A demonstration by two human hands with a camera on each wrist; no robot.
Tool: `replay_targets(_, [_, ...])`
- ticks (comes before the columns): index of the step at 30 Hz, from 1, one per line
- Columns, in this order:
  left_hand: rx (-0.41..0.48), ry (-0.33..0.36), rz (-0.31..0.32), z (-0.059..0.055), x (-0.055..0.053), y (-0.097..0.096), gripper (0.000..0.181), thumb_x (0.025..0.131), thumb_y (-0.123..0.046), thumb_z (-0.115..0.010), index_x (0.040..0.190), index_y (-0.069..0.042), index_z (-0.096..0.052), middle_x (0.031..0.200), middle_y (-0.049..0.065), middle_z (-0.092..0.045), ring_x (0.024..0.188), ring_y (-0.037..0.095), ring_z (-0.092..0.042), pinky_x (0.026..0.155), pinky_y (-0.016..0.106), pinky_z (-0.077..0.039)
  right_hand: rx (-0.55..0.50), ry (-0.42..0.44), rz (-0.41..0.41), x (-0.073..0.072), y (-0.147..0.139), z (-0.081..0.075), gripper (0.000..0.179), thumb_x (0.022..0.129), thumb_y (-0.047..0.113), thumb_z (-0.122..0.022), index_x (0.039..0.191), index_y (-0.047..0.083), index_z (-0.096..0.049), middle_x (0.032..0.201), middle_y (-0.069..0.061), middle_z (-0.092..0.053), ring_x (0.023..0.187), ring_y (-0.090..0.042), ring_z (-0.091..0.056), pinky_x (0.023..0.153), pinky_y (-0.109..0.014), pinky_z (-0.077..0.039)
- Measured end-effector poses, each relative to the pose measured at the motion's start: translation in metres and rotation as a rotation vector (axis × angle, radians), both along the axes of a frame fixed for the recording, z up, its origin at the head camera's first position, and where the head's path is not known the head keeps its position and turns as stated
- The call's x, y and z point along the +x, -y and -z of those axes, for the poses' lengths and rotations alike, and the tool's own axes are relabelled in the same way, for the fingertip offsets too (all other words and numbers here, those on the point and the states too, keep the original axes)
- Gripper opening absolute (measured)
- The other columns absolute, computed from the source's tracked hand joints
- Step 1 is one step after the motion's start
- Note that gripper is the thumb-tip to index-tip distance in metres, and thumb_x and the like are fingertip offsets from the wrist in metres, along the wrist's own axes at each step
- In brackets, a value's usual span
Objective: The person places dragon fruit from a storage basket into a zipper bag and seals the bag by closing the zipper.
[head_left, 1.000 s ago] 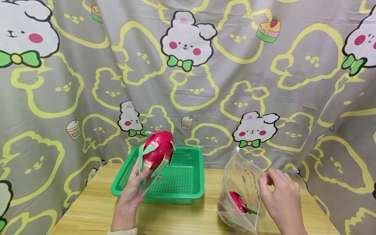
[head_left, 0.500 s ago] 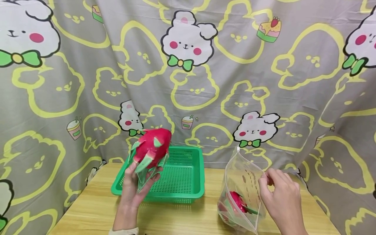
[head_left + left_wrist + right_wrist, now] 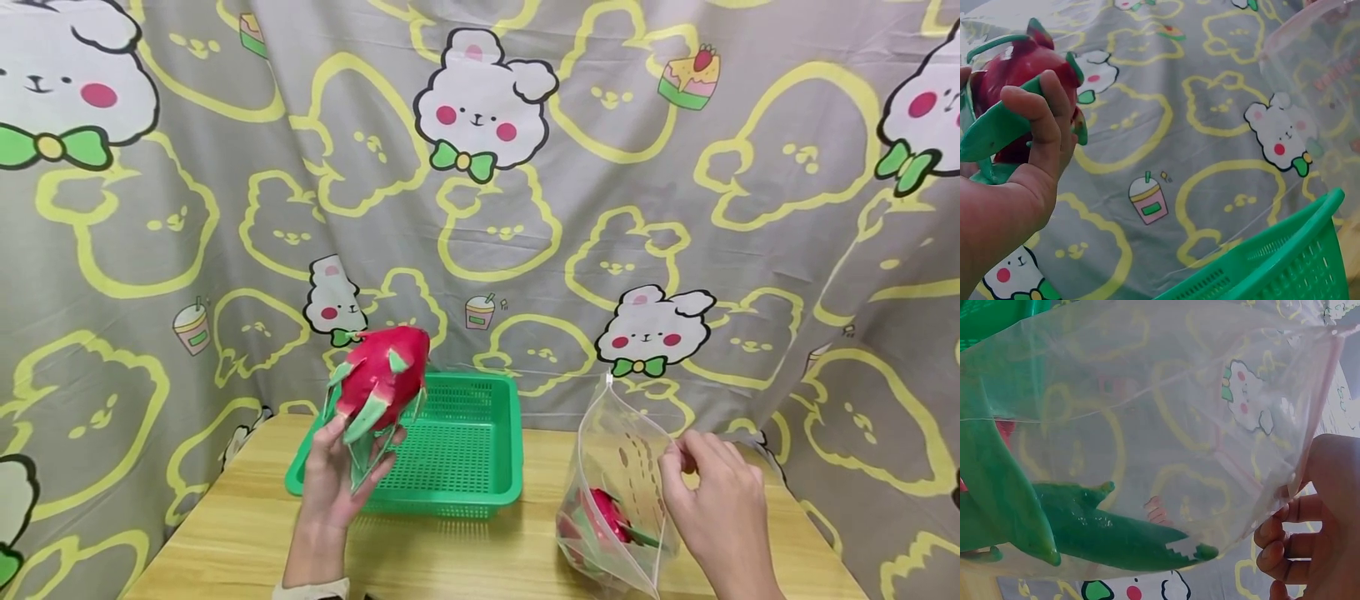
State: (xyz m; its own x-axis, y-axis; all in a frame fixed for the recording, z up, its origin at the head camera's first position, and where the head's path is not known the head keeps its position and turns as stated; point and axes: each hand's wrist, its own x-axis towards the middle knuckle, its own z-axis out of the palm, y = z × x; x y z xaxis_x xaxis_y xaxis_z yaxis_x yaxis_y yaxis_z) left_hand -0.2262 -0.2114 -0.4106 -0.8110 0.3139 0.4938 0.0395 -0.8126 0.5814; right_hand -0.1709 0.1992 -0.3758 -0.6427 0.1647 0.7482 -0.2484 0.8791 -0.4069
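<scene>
Turned the fruit (image 3: 390, 371) within the left hand (image 3: 341, 475) since a second ago, now showing a broad red side and a pale-green scale to the head camera; moved it slightly leftward as well. Kept the right hand (image 3: 720, 500) in the same place, pinching the edge of the clear bag (image 3: 637, 425) just as before. Left the bagged fruit (image 3: 609, 517) unmoved, low inside. Holding the first fruit above the left part of the green basket (image 3: 450, 504), with thumb and fingers curled round its leafy lower end. Keeping both hands well apart. Hiding part of the basket's left side behind fruit and hand. Resting the bag on the table (image 3: 225, 550), right of the basket and near it, with its mouth open. Unable to tell, through the cloudy film, one piece from several; from the right wrist, showing mainly green scales. Backed by a rabbit-print curtain (image 3: 498, 217). Wearing a pale cuff (image 3: 311, 590) at the left wrist.
</scene>
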Motion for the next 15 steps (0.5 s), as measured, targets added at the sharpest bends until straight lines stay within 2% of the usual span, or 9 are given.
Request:
replay_targets(4, [-0.028, -0.011, 0.013, -0.0030, 0.0030, -0.0012, 0.042, 0.108, -0.027, -0.036, 0.148, -0.018, -0.042, 0.130, 0.008, -0.065, 0.111, 0.028, -0.069, 0.073, 0.026, -0.057, -0.002, -0.006, 0.002, 0.0002, -0.0007, -0.0003, 0.028, 0.089, 0.004, -0.059, 0.066, 0.018, -0.050, 0.068, 0.002, -0.049, 0.069, -0.021, -0.044, 0.066, -0.041, -0.027])
replay_targets(9, [-0.071, -0.025, 0.027, -0.0071, 0.0056, -0.0035, 0.041, 0.108, -0.025, -0.037, 0.148, -0.018, -0.042, 0.131, 0.008, -0.066, 0.114, 0.028, -0.067, 0.079, 0.027, -0.057, -0.003, -0.024, 0.002, 0.0002, -0.0021, -0.0014, 0.027, 0.089, 0.004, -0.060, 0.067, 0.018, -0.051, 0.068, 0.002, -0.049, 0.070, -0.020, -0.044, 0.065, -0.041, -0.026])
replay_targets(15, [-0.099, -0.090, 0.036, -0.0087, 0.0083, -0.0079, 0.042, 0.110, -0.024, -0.031, 0.150, -0.015, -0.039, 0.131, 0.010, -0.064, 0.115, 0.028, -0.066, 0.078, 0.025, -0.056, -0.011, -0.032, 0.000, 0.0015, -0.0023, -0.0017, 0.027, 0.089, 0.004, -0.059, 0.068, 0.018, -0.051, 0.068, 0.001, -0.051, 0.071, -0.019, -0.044, 0.065, -0.040, -0.026])
